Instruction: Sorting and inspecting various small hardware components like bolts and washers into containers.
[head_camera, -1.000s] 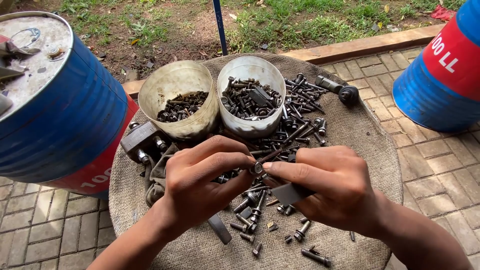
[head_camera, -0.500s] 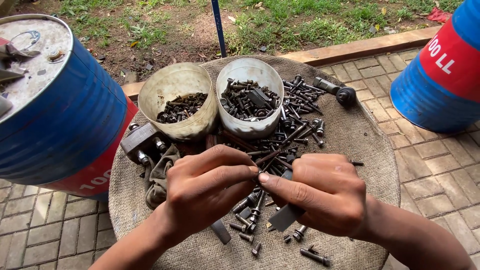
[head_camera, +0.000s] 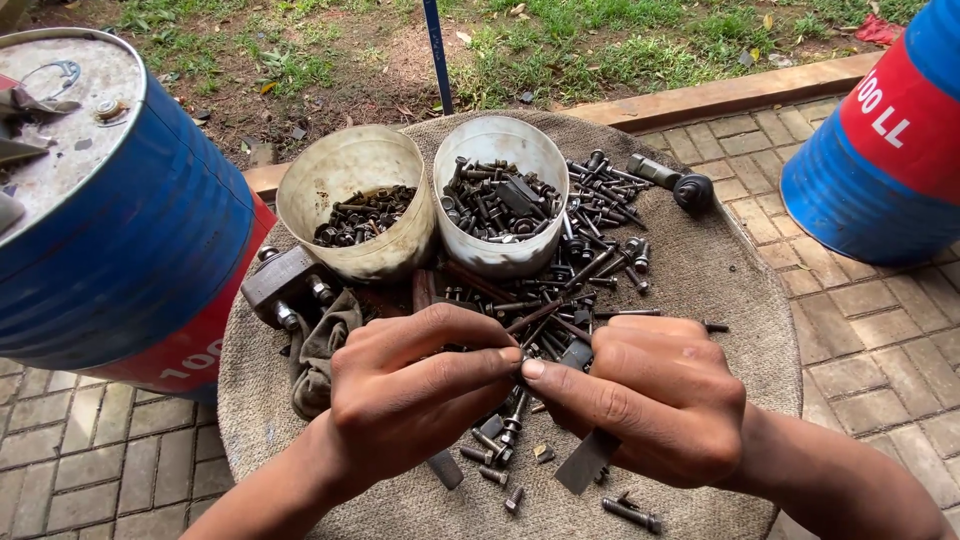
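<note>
The small bolt (head_camera: 520, 368) sits pinched between my left hand (head_camera: 420, 400) and right hand (head_camera: 650, 400), fingertips meeting at centre, axis hidden.

An outdoor yard workshop: a burlap-covered round stand (head_camera: 720, 290) at frame centre carries loose bolts (head_camera: 600, 235) and two plastic tubs (head_camera: 350, 170) of hardware, blue oil drums (head_camera: 130, 260) stand at left and upper right, on brick paving (head_camera: 880, 350) edged by grass (head_camera: 600, 50) along the top
</note>
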